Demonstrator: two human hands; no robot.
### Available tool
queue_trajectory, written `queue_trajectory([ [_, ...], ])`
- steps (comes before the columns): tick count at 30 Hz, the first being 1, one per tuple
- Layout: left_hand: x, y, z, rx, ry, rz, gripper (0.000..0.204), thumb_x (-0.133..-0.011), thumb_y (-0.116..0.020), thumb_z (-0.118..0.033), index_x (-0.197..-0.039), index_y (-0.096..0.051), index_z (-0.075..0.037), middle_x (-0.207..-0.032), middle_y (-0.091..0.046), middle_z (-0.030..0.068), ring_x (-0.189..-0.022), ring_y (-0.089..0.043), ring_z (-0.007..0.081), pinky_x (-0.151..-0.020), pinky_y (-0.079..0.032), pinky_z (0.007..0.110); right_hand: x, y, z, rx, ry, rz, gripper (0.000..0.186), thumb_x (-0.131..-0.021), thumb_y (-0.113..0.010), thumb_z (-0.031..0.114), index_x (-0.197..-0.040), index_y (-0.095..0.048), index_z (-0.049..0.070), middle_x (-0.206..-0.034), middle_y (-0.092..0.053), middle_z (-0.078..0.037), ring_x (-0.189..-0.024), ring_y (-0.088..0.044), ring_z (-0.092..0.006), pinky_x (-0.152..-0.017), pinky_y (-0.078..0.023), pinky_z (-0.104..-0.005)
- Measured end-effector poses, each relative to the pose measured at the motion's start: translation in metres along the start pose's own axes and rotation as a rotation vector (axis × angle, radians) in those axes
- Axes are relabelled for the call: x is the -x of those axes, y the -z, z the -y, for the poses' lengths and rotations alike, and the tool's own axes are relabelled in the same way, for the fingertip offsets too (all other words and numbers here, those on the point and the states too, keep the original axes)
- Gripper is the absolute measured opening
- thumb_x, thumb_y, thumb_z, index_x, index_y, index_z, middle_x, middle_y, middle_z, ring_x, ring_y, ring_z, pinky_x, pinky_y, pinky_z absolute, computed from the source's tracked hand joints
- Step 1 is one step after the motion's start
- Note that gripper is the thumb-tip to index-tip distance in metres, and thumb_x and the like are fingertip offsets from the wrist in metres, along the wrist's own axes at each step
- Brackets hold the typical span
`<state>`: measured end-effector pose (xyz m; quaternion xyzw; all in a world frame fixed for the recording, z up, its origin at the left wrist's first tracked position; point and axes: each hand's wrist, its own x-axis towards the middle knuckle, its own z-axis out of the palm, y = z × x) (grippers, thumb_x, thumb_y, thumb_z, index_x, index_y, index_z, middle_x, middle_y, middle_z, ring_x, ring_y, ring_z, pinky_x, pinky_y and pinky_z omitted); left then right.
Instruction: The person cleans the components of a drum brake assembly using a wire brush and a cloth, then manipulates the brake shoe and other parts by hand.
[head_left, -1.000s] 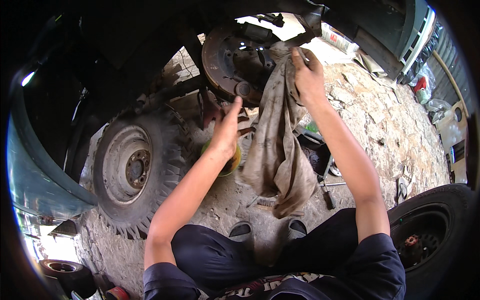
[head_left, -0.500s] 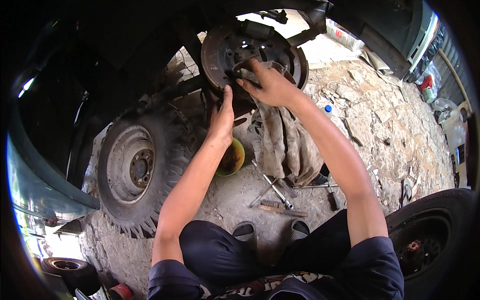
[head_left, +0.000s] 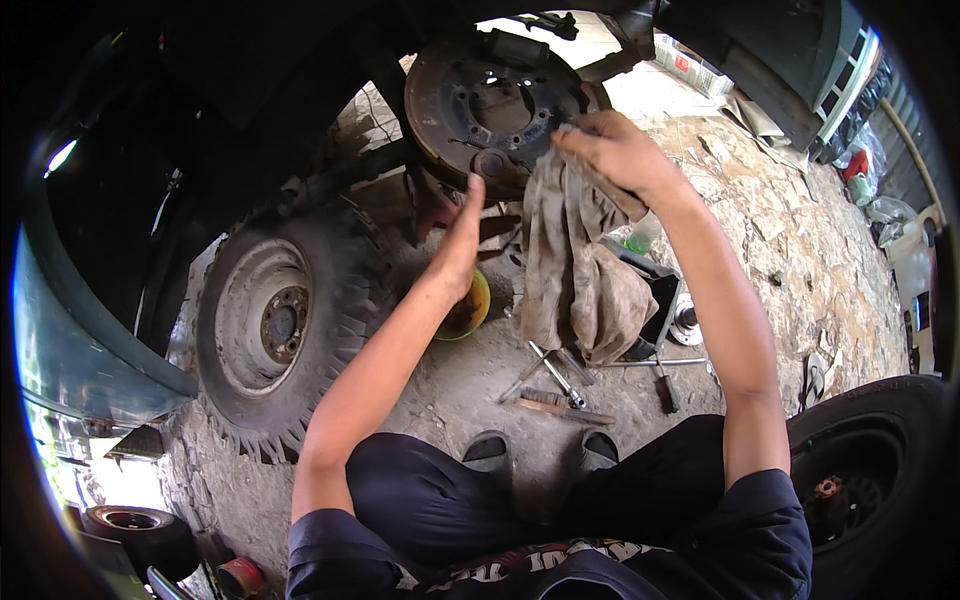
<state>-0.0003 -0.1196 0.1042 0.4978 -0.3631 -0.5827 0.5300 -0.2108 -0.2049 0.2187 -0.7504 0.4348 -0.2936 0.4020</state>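
A soiled grey-brown rag (head_left: 570, 270) hangs in long folds from my right hand (head_left: 612, 152), whose fingers are closed on its upper end. The hand is at the lower right edge of a round, dark metal brake plate (head_left: 440, 110), which has a large centre hole with smaller holes round it. Just below the plate, my left hand (head_left: 462, 245) points its thumb up at the lower rim, fingers apart and nothing in them. Whether the thumb touches the rim I cannot tell. Under that hand stands a yellow-green bowl (head_left: 470, 310), dark inside and partly hidden by my wrist.
A knobbly tyre on a pale rim (head_left: 262, 305) leans at the left; another wheel (head_left: 860, 470) lies at the lower right. On the ground before my feet are a wire brush (head_left: 565, 412), a cross-shaped wrench (head_left: 556, 374) and a screwdriver (head_left: 667, 392). Dark vehicle bodywork (head_left: 220, 90) hangs overhead.
My right hand has moved right and off the plate's middle, taking the rag with it, so the centre hole now shows. The left hand has shifted slightly right.
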Motion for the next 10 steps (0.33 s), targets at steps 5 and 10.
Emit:
queue_trajectory([
  [5,0.037,-0.024,-0.006,-0.447,-0.263,0.339,0.063,-0.096,-0.064,-0.037,-0.138,-0.047,0.006,-0.135,-0.056,0.0123,-0.124,-0.052,0.0185,-0.105,-0.039,0.032,0.028,0.017,0.017,-0.44,-0.012,0.128,0.049,-0.084,-0.074,0.034,-0.112,-0.068,-0.006,-0.108,-0.07,-0.013,-0.095,-0.065,-0.0162,-0.084,-0.05,-0.027],
  [10,0.064,0.007,-0.023,-0.391,-0.084,0.484,0.041,-0.087,-0.072,-0.016,-0.121,-0.063,0.005,-0.108,-0.07,0.0059,-0.097,-0.062,0.0094,-0.086,-0.047,0.022,0.006,0.045,-0.006,0.045,0.074,0.47,0.076,-0.081,-0.075,0.051,-0.136,-0.056,0.001,-0.126,-0.063,-0.013,-0.115,-0.058,-0.0188,-0.103,-0.04,-0.027],
])
